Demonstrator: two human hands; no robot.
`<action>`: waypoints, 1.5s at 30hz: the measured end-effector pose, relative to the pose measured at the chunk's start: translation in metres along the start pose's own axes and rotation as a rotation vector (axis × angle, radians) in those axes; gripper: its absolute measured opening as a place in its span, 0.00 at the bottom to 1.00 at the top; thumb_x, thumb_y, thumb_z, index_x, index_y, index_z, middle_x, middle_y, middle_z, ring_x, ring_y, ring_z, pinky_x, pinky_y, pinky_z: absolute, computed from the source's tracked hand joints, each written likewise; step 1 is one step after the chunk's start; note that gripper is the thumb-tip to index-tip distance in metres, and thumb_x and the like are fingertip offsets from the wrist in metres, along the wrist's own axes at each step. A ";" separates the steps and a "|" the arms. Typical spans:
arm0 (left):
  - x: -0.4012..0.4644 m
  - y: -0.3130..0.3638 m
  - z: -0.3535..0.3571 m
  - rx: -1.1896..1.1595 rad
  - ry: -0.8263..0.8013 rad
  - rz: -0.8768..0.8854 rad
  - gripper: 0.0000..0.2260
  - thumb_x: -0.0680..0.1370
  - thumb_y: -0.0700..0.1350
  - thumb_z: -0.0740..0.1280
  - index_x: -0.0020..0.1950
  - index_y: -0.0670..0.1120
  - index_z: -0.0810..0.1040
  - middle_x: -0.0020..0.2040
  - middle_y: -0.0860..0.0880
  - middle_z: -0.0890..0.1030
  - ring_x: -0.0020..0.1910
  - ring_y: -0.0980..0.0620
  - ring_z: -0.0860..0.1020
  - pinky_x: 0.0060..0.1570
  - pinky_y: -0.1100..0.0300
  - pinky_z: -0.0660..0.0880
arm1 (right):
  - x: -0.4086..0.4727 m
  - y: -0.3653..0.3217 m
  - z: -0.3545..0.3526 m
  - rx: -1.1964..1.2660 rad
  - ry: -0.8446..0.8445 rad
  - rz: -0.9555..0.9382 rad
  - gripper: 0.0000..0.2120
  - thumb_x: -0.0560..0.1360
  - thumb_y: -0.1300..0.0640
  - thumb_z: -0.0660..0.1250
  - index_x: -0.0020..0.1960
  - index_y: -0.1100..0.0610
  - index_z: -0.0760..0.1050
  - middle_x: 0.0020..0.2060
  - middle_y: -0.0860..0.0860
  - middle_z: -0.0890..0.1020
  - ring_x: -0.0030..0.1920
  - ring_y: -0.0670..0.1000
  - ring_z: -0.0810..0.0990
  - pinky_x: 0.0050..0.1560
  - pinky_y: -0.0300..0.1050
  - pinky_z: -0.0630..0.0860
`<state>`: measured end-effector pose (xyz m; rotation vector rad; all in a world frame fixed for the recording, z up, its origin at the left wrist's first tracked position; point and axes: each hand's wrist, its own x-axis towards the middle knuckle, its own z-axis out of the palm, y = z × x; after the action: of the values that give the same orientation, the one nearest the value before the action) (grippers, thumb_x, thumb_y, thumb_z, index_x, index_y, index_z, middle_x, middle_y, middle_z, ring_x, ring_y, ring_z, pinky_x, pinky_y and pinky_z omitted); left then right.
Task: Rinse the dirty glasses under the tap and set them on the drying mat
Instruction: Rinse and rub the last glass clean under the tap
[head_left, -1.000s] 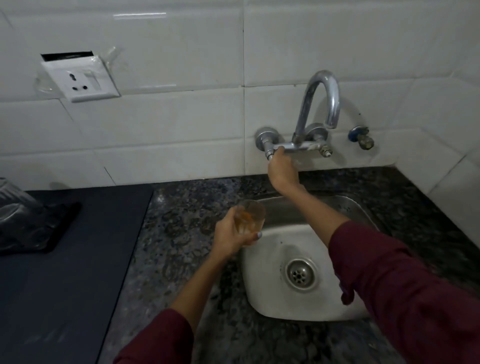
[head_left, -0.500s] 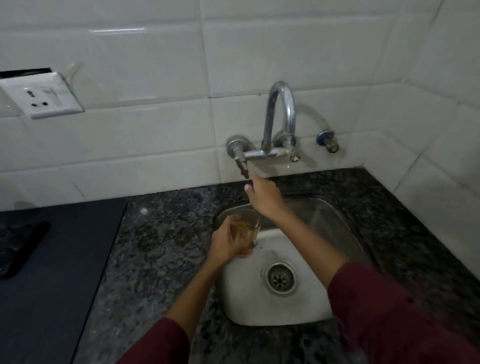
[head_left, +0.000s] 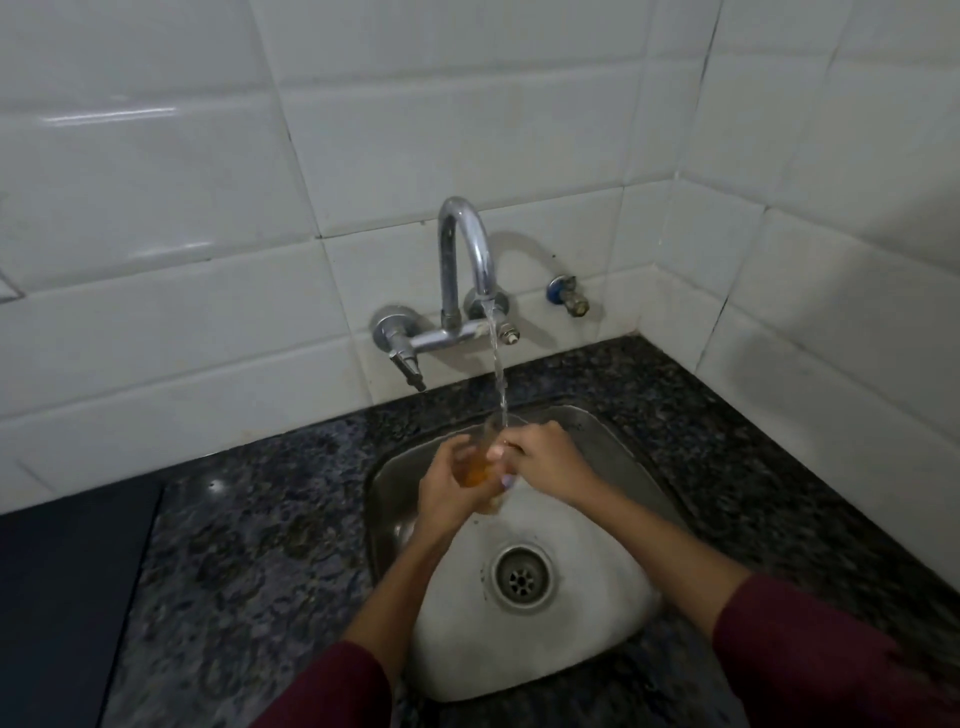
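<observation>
A single head-worn wide-angle camera looked forward and steeply down from close above the steel sink (head_left: 395, 499), which sat low in the centre of the frame. It faced the white tiled wall (head_left: 415, 145) and the tap (head_left: 465, 260). The dark stone bench (head_left: 249, 545) ran along both sides, and wide-angle distortion bent the tile lines towards the edges.

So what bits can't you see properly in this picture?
Head view only:
- The clear glass with orange residue: mostly wrapped by the left hand and right hand, so its rim and base are hidden.
- The dark blue drying mat: cut off by the left and bottom edges.
- Other dirty glasses: none in frame.
- The small blue-collared wall valve: too small to show detail.
</observation>
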<state>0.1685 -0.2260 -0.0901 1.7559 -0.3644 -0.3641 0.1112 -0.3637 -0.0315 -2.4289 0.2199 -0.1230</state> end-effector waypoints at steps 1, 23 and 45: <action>-0.001 -0.004 0.001 -0.129 0.036 -0.040 0.30 0.64 0.46 0.80 0.63 0.50 0.73 0.57 0.50 0.79 0.54 0.52 0.77 0.48 0.64 0.75 | 0.006 -0.002 0.000 0.161 0.053 0.084 0.09 0.76 0.56 0.64 0.47 0.57 0.82 0.43 0.56 0.85 0.46 0.53 0.83 0.49 0.45 0.77; 0.033 0.015 -0.015 -0.728 0.165 -0.323 0.04 0.76 0.45 0.67 0.43 0.47 0.77 0.37 0.45 0.79 0.31 0.50 0.78 0.29 0.59 0.76 | 0.006 -0.020 0.015 0.404 -0.346 -0.033 0.19 0.76 0.66 0.63 0.66 0.58 0.72 0.62 0.55 0.78 0.59 0.49 0.77 0.52 0.32 0.73; 0.054 0.017 -0.014 -0.706 0.022 -0.624 0.09 0.78 0.50 0.63 0.51 0.45 0.77 0.44 0.43 0.82 0.39 0.45 0.82 0.31 0.50 0.80 | 0.042 -0.004 0.002 -0.169 -0.571 -0.164 0.28 0.73 0.69 0.59 0.70 0.49 0.69 0.65 0.54 0.75 0.61 0.55 0.75 0.49 0.35 0.70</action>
<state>0.2218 -0.2406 -0.0736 1.1327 0.3230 -0.8053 0.1534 -0.3678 -0.0287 -2.5315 -0.2353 0.5310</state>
